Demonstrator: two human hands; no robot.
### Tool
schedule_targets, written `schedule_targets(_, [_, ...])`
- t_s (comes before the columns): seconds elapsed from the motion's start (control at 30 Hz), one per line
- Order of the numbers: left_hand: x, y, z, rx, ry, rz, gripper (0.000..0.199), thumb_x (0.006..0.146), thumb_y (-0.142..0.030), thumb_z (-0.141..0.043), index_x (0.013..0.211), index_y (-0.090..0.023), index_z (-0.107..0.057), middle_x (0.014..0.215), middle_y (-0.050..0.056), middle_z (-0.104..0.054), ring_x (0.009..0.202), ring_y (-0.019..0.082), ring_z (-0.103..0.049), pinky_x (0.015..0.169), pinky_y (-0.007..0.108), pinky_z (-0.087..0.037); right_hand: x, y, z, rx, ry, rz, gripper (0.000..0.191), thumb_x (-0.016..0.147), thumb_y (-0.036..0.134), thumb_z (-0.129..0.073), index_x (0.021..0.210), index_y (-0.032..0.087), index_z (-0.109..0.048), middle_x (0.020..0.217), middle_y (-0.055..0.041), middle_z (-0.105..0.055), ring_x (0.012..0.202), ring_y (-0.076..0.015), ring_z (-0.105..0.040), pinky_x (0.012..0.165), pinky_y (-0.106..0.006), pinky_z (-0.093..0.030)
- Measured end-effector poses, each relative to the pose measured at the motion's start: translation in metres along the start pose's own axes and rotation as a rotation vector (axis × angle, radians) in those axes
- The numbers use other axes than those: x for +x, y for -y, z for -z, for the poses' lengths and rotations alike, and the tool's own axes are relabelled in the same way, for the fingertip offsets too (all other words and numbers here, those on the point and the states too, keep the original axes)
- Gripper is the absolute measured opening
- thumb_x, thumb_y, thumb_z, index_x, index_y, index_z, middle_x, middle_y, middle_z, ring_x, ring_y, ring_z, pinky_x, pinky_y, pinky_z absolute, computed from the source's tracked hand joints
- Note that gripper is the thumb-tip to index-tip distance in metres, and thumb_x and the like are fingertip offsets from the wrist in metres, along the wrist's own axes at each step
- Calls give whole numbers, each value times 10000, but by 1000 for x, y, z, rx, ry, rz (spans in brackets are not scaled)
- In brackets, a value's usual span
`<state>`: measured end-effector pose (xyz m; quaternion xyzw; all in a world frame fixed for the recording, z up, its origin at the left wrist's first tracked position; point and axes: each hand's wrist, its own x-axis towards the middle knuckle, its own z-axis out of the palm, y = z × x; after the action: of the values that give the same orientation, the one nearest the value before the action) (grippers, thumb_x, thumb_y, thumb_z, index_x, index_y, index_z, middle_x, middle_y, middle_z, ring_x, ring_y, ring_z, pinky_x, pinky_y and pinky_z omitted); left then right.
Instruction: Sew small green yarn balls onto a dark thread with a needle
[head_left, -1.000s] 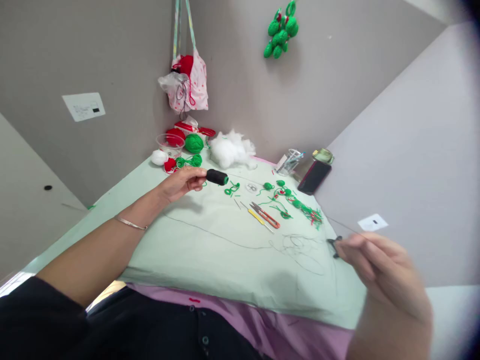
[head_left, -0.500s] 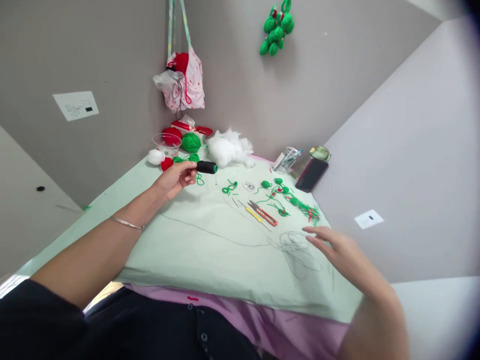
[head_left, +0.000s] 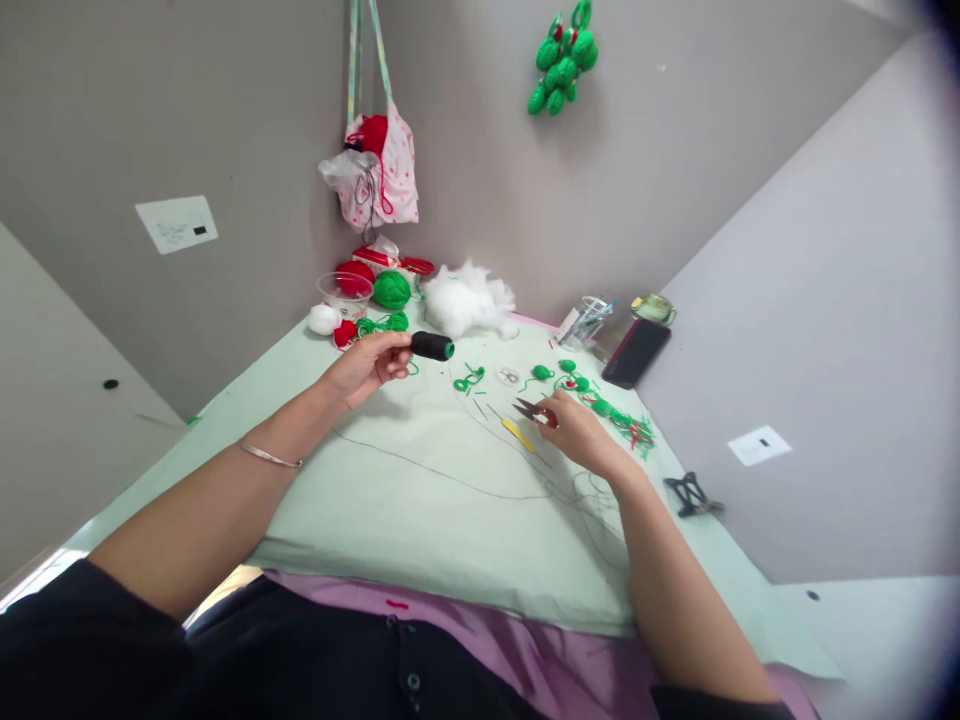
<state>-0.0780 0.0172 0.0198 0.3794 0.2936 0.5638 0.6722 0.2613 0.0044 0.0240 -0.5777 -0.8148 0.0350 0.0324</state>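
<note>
My left hand (head_left: 369, 366) pinches one end of a spool of black thread (head_left: 431, 346), held above the pale green cloth. Dark thread (head_left: 442, 472) runs in a long line over the cloth to loose loops near my right forearm. At the middle right, my right hand (head_left: 570, 428) has its fingers closed on the small orange-handled scissors (head_left: 527, 408), whose blades point left. Just left of them lies a yellow-handled crochet hook (head_left: 517, 434). Small green crocheted pieces (head_left: 469, 379) lie beyond it.
White stuffing (head_left: 466, 300), a green yarn ball (head_left: 391, 290) and a clear tub (head_left: 345, 297) stand at the back. At the back right are a clear cup (head_left: 583, 324) and a phone (head_left: 636, 353). A black stand (head_left: 693, 495) sits at the right edge.
My right hand has moved left and away from me, and has taken hold of the scissors. My left hand still holds the spool. The view has shifted slightly.
</note>
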Motion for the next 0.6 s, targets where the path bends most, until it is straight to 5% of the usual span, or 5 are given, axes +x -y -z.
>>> schedule_targets(0.13, [-2, 1, -2, 18, 20, 2, 153, 770, -186, -663, 674, -145, -552, 589, -25, -464, 522, 67, -396, 478, 190, -381, -1, 13, 14, 213, -132, 58, 126, 847, 161, -475, 909, 169, -583, 835, -46, -597, 704, -163, -533, 642, -269, -378])
schedule_targets(0.27, [-3, 2, -2, 48, 16, 14, 157, 767, -190, -667, 673, -143, -550, 591, -24, -474, 503, 60, -371, 484, 193, -389, 7, 44, 17, 416, -167, 129, 318, 978, 270, -362, 1179, 193, -596, 814, -27, -658, 687, -162, -563, 675, -276, -405])
schedule_targets(0.37, [-2, 3, -1, 60, 25, 15, 170, 770, -198, -669, 669, -144, -544, 591, -24, -473, 506, 61, -373, 487, 193, -391, 13, 66, 15, 309, -184, 154, 406, 1023, 334, -330, 1369, 233, -516, 903, -46, -703, 785, -185, -621, 737, -289, -418])
schedule_targets(0.47, [-1, 3, 0, 61, 38, 8, 182, 773, -209, -673, 663, -145, -543, 589, -25, -467, 510, 63, -374, 488, 191, -392, 18, 83, 15, 153, -166, 170, 422, 1038, 418, -310, 1343, 252, -551, 1072, -76, -711, 936, -216, -649, 769, -292, -411])
schedule_targets(0.6, [-2, 2, 0, 79, 60, 16, 175, 767, -206, -674, 655, -138, -558, 593, -26, -470, 506, 56, -368, 498, 188, -397, 28, 102, 13, 79, -144, 174, 445, 1038, 466, -287, 1262, 258, -610, 1063, -71, -720, 950, -218, -655, 707, -273, -372])
